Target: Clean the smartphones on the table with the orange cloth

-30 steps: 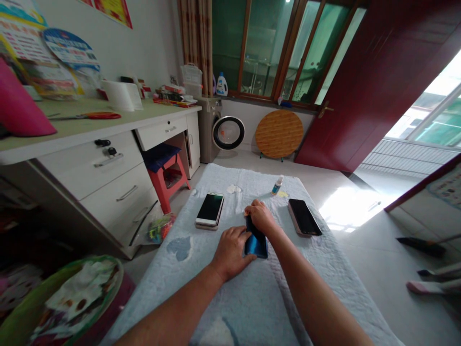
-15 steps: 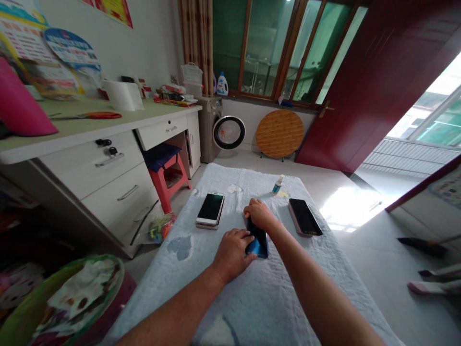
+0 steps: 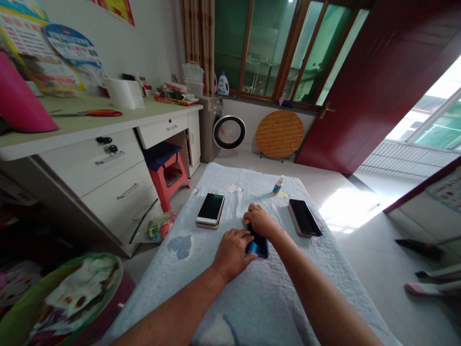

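A dark blue smartphone (image 3: 258,246) lies on the cloth-covered table, partly hidden under my hands. My left hand (image 3: 233,253) steadies it at the left edge, fingers over the screen and thumb by the near end. On the far end of this phone rests my right hand (image 3: 260,219), its fingers curled in. A small orange bit (image 3: 247,221) shows beneath those fingers; most of it is hidden, so its kind is unclear. To the left, a white smartphone (image 3: 211,209) lies on top of another phone-like slab. A dark-screened smartphone (image 3: 304,217) lies to the right.
A small spray bottle (image 3: 277,185) stands on the far part of the pale blue cloth (image 3: 288,298). Left of the table are a white desk (image 3: 108,168), a pink stool (image 3: 167,178) and a full waste bin (image 3: 120,278). A washing machine (image 3: 210,129) has its door open.
My right hand has slid slightly toward me along the blue smartphone, still curled. My left hand stays in place on it.
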{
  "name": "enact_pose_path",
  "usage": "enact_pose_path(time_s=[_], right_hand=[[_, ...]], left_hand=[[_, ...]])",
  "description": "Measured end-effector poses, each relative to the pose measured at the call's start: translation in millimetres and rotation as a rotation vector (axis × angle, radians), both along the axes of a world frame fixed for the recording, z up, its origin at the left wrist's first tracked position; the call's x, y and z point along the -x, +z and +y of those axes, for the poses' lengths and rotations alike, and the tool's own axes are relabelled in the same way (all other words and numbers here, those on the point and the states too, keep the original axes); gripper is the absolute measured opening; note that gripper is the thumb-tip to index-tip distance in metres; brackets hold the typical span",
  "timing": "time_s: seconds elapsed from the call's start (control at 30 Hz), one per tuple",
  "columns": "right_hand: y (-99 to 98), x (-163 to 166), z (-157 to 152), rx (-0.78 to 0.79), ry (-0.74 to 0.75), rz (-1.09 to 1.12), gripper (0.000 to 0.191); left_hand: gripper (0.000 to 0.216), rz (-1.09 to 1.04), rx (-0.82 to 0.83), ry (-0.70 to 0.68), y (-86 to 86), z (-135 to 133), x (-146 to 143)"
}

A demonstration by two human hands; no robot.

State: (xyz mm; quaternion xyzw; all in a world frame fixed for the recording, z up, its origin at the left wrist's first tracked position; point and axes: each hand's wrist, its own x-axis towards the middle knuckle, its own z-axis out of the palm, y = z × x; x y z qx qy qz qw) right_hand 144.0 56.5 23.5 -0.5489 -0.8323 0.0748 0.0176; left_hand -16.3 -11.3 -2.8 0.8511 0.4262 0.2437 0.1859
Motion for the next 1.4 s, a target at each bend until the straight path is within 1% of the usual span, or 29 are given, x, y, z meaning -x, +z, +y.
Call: enact_pose_path(time_s=[0.13, 0.2, 0.27, 0.4, 0.53, 0.67, 0.77, 0.93, 1.13, 1.27, 1.4], right_hand=[[-0.2, 0.0, -19.2, 0.026, 0.069, 0.053, 0.014], [0.2, 0.8, -22.9, 0.022, 0.085, 0.061, 0.013], [1.1, 2.1, -20.9, 0.015, 0.069, 0.046, 0.012], [3.6, 3.8, -2.5, -0.009, -0.015, -0.018, 0.019], [3.5, 1.3, 21.1, -0.024, -0.047, -0.032, 0.022], [-2.2, -5.3, 37.5, -0.011, -0.077, -0.015, 0.024], [-7.7, -14.2, 40.9, -0.015, -0.128, -0.009, 0.028], [-13.1, -36.4, 28.3, -0.041, -0.233, -0.005, 0.030], [-20.0, -56.8, 11.0, -0.058, -0.346, 0.024, 0.029], [-22.1, -54.0, 2.2, -0.066, -0.395, 0.040, 0.028], [-19.4, -41.4, -15.5, -0.144, -0.389, 0.081, 0.029]], left_hand=[[0.042, 0.025, 0.005, -0.019, 6.9, -2.1, 0.1], [0.042, 0.041, 0.014, -0.029, 10.1, -2.7, 0.3], [0.042, 0.046, 0.015, -0.029, 10.6, -2.7, 0.3], [0.042, 0.022, 0.005, -0.009, 4.4, -1.9, -0.4], [0.042, 0.008, 0.003, 0.010, -0.9, -2.2, -1.2], [0.042, 0.015, 0.013, 0.023, 0.7, -3.0, -1.6], [0.042, 0.034, 0.013, 0.015, 4.1, -3.7, -1.8], [0.042, 0.072, 0.011, -0.005, 7.9, -5.0, -2.4], [0.042, 0.066, -0.013, -0.013, 5.9, -5.0, -2.1], [0.040, 0.075, -0.018, -0.040, 5.4, -3.3, -1.2], [0.041, 0.082, -0.022, -0.049, 5.0, -1.7, -0.6]])
